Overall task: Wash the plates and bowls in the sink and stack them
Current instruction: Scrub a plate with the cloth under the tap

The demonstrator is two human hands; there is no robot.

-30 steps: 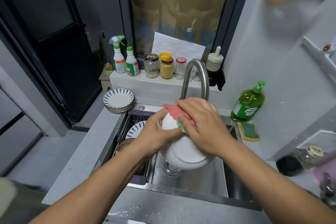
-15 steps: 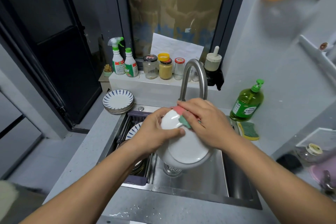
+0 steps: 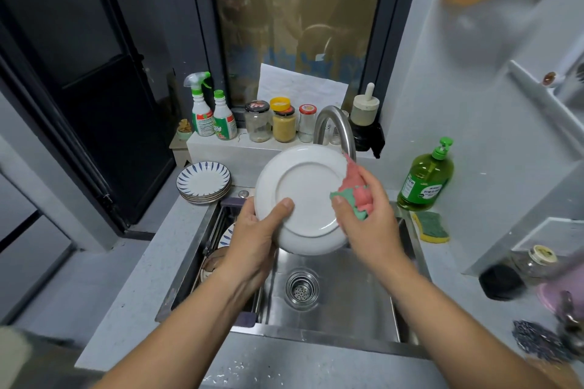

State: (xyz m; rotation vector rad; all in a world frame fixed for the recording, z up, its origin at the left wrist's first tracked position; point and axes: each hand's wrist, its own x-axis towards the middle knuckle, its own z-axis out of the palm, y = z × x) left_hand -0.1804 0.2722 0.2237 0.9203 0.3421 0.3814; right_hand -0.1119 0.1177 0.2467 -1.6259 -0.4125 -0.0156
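Note:
A white plate [image 3: 305, 196] is held up over the steel sink [image 3: 347, 303], its underside facing me. My left hand [image 3: 256, 240] grips its lower left rim, thumb on the base. My right hand [image 3: 366, 224] holds a pink and green cloth [image 3: 355, 189] against the plate's right edge. A stack of blue-patterned plates [image 3: 203, 181] sits on the counter at the sink's back left corner. More dishes [image 3: 218, 249] lie in the rack on the sink's left side, partly hidden by my left arm.
The faucet [image 3: 335, 126] arches just behind the plate. A green soap bottle [image 3: 425, 180] and a yellow-green sponge [image 3: 431, 226] sit on the right counter. Spray bottles [image 3: 210, 117] and jars [image 3: 282, 123] line the ledge. A black lid and steel wool [image 3: 534, 338] lie at far right.
The plate has been tilted up, so its round underside now faces me. My right hand with the cloth slid from the top of the plate to its right edge.

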